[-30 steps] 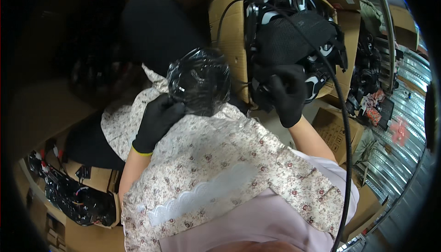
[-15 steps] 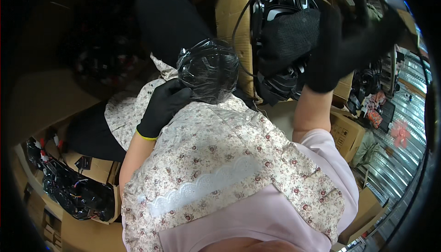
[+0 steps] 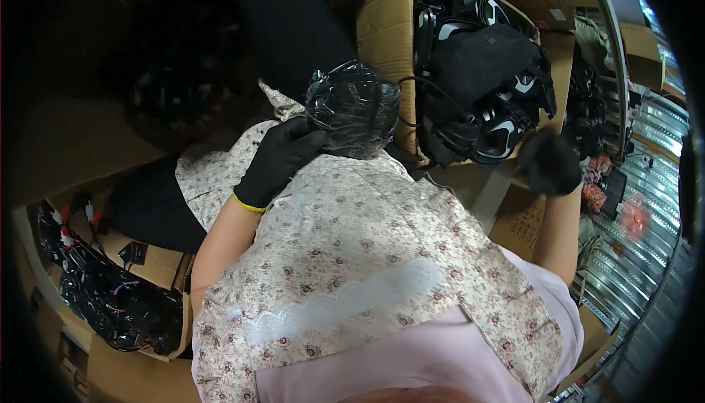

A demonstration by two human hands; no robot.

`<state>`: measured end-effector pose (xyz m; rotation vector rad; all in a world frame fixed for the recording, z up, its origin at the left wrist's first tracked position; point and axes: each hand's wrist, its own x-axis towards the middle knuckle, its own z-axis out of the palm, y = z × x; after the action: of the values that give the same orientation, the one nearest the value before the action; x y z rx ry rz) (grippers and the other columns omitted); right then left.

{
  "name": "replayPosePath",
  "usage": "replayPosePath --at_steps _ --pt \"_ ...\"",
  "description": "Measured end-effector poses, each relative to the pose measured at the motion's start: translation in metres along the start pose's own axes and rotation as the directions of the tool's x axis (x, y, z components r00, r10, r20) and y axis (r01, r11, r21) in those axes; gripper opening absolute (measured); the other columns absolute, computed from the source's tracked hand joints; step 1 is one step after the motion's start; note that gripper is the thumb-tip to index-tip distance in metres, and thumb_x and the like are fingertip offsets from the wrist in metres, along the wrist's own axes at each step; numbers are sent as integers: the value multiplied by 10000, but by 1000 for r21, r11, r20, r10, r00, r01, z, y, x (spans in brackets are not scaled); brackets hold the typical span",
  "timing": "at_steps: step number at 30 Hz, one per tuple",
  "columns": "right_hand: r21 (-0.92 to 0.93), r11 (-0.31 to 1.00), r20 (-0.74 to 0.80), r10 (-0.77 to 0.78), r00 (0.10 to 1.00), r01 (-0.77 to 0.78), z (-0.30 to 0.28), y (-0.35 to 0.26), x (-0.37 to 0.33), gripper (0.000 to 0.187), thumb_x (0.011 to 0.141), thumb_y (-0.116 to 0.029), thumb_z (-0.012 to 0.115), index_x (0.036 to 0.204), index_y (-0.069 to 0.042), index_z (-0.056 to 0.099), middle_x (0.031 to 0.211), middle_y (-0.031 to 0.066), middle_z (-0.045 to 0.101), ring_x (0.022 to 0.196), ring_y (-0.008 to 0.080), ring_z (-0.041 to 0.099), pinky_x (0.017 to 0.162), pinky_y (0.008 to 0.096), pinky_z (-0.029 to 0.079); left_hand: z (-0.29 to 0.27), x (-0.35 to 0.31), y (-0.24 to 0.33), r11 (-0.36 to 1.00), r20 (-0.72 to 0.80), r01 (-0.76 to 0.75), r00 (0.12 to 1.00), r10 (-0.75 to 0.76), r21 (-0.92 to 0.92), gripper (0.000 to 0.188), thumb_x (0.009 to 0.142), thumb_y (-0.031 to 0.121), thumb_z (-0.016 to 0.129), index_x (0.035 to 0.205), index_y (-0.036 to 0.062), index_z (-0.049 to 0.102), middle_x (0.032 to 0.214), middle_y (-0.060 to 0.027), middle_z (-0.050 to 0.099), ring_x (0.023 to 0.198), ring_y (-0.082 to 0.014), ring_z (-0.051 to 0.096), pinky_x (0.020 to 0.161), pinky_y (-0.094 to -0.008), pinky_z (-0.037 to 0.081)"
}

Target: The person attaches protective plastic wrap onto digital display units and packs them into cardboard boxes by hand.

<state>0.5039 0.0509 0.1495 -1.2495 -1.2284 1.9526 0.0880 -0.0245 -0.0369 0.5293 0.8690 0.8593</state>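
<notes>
A round black bundle (image 3: pixel 354 113) wrapped in shiny plastic film rests on my lap. My left hand (image 3: pixel 283 159), in a black glove with a yellow cuff edge, grips its lower left side with closed fingers. A thin black cable (image 3: pixel 433 84) loops out from the bundle's right side toward the open carton (image 3: pixel 385 17). Inside that carton lie black gear with grey and white trim and a black mesh piece (image 3: pixel 481 58). Off the carton's lower right corner is my right hand (image 3: pixel 551 164), also black-gloved. Motion smears its fingers, and I cannot see anything in it.
At lower left, a carton (image 3: pixel 183 322) holds black wrapped bundles with cables and red and white connectors (image 3: pixel 66 234). More dark items (image 3: pixel 176 87) lie in shadow at upper left. A metal frame (image 3: pixel 620 58) and ribbed metallic sheeting (image 3: pixel 646 205) stand at right, by another carton (image 3: pixel 518 216).
My right hand has swung down from above the carton to its lower right, and the raised cable loop has dropped. The left hand keeps its hold on the bundle.
</notes>
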Motion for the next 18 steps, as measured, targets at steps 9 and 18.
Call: replayPosePath --at_steps 9,18 --pt "-887 445 217 171 961 121 -95 30 -50 346 937 -169 565 1232 -5 639 1014 133 699 679 127 599 594 283 479 2 2 8 995 -27 10 1000 -8 98 219 939 183 679 1047 -6 689 916 -13 670 827 -64 581 755 -226 484" --pt "-364 913 -551 -51 833 -184 -68 66 -13 579 1020 -491 423 1220 14 622 1000 111 699 844 172 656 715 251 522 -5 0 2 957 -6 -60 998 64 283 363 938 123 666 1272 -10 613 1121 -69 699 1026 -120 616 917 -297 507"
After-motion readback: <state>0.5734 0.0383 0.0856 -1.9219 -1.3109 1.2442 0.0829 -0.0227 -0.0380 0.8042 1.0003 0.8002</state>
